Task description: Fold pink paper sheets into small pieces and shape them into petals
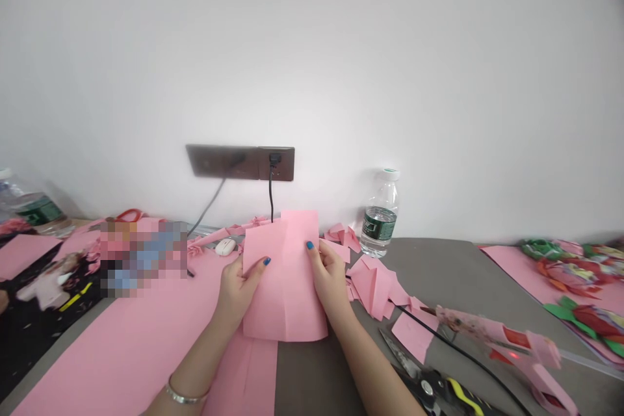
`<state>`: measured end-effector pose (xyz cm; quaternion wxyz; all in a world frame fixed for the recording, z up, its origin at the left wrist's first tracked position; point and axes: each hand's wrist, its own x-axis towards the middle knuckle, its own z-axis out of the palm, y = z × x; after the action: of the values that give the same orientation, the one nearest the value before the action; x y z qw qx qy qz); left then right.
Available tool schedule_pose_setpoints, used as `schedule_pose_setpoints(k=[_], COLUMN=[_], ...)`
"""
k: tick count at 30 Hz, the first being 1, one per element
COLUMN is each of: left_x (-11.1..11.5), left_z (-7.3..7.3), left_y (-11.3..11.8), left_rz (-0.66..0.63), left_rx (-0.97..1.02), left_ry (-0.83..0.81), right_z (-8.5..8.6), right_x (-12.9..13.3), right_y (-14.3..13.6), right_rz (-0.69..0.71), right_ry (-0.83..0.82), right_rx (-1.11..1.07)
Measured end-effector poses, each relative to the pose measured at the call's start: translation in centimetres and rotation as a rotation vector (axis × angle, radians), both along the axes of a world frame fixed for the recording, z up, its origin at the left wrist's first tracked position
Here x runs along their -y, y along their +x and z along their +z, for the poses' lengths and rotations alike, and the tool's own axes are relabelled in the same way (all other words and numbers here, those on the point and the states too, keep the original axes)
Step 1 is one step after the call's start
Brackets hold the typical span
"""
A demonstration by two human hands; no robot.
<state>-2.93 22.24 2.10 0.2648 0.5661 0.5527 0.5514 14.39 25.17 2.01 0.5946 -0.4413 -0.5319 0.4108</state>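
Observation:
A creased pink paper sheet [287, 292] is held upright between both hands over the table. My left hand [238, 286] grips its left edge, thumb on the front and fingers behind. On the right edge, my right hand [329, 270] pinches it the same way; the fingers behind the sheet are partly hidden. A vertical fold line runs down the middle, and the top right part stands higher than the left. Under my left arm lies a large pink paper sheet [160, 318]. Folded pink paper pieces [374, 286] lie just right of my right hand.
A water bottle [379, 214] stands by the wall. At the right lie a pink glue gun [507, 338], black-and-yellow scissors [429, 385] and coloured paper flowers [575, 273]. A black cord runs from the wall socket [276, 164]. A white mouse-shaped item [225, 246] sits behind my left hand.

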Motion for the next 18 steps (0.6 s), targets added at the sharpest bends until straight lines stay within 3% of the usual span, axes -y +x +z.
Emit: schedule_pose_setpoints(k=[11,18], left_x=[-0.21,-0.19], left_z=[-0.1,0.32], left_y=[-0.08,-0.07], left_rz=[0.011,0.06], left_rx=[0.03,0.141], left_ry=[-0.008,-0.04], right_z=[-0.36,0.05], right_x=[-0.31,-0.15], right_y=[0.07,0.1], right_rz=[-0.009,0.172], right_ry=[0.014,-0.046], right_rx=[-0.006,-0.075])
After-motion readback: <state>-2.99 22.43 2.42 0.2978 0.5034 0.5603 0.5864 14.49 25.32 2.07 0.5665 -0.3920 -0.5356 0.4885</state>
